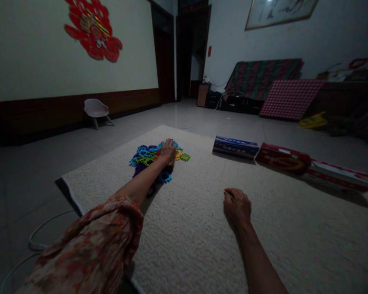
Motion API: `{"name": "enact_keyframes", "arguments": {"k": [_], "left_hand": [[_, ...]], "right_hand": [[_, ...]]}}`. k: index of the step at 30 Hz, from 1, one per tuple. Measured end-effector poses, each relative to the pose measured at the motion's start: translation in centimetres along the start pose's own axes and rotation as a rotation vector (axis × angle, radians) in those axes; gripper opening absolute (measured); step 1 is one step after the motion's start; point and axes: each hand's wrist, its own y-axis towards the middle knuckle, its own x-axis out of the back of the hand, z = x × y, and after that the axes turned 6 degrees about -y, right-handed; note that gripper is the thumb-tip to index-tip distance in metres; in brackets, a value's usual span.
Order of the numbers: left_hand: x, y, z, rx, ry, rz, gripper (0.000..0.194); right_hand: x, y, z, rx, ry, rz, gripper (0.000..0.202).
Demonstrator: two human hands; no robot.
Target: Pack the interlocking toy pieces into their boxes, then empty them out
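Observation:
A pile of colourful toothed plastic pieces (145, 157), blue, green, purple, red and yellow, lies on the pale textured mat (190, 228). My left hand (168, 152) reaches onto the right part of the pile, its fingers bent down over the pieces; whether it grips one is hidden. A green piece (185, 157) lies just right of that hand. My right hand (237, 204) rests on the mat to the right, well apart from the pile, its fingers curled together near the thumb. What it holds, if anything, cannot be made out.
Along the mat's far right edge stand a blue box (235, 148), a dark red box (282, 158) and a red and white box (340, 174). A small pale chair (96, 109) stands by the left wall. A cable (33, 243) lies on the floor at lower left.

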Motion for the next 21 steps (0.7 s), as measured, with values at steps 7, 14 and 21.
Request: {"name": "enact_keyframes", "arguments": {"k": [7, 14, 21], "left_hand": [[-4.4, 0.1, -3.8, -0.107, -0.046, 0.12, 0.028], [-2.6, -1.4, -2.0, -0.092, -0.017, 0.111, 0.032], [1.6, -9.5, 0.2, -0.361, -0.107, 0.173, 0.033]], "right_hand": [[-0.3, -0.1, -0.3, 0.011, 0.026, -0.012, 0.031], [-0.2, 0.0, -0.3, -0.01, 0.042, -0.016, 0.031], [-0.3, 0.2, -0.6, -0.01, 0.05, 0.004, 0.034]]}}
